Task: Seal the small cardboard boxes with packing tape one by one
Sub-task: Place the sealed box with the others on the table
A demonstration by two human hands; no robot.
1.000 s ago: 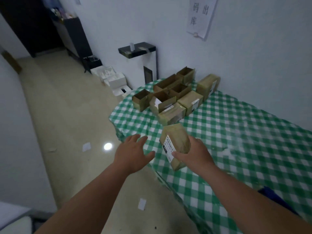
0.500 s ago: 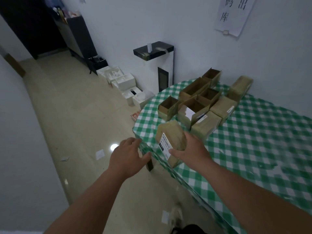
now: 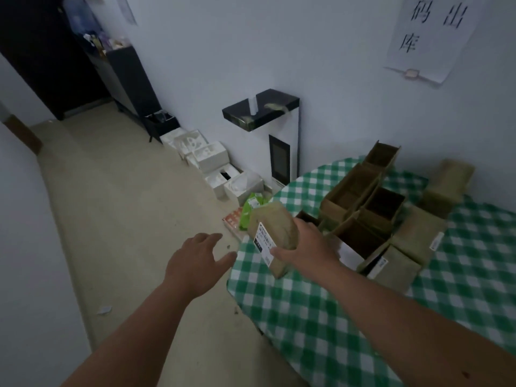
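The right hand (image 3: 304,247) grips a small closed brown cardboard box (image 3: 275,233), thumb along its near side and fingers wrapped over its far side, where they are hidden. The box is tilted, one corner pointing down, and is held above the left edge of the round table covered with a green-and-white checked cloth (image 3: 321,317). Whether its lowest corner touches the cloth cannot be determined. A white printed label with a black block (image 3: 264,243) covers the face turned toward the camera; the print is too small to read. The top face appears glossy, but tape on it cannot be confirmed in the dim light.

The left hand (image 3: 195,263) hovers over the beige floor (image 3: 125,219) just beside the table edge, palm down, fingers spread and relaxed, holding nothing. It is near the box but apart from it.

Behind the right hand, along the far-left edge of the table, stands a cluster of open brown cardboard boxes (image 3: 363,196) with dark interiors; the hand covers part of the nearest one. Closed brown labelled boxes (image 3: 413,238) sit just right of them, one more (image 3: 449,182) toward the wall.

A green packet (image 3: 252,209) lies on the floor, partly hidden by the held box. White foam packaging pieces (image 3: 206,155) line the wall base. The white paper sign with black characters (image 3: 430,34) is cut off by the top frame edge.
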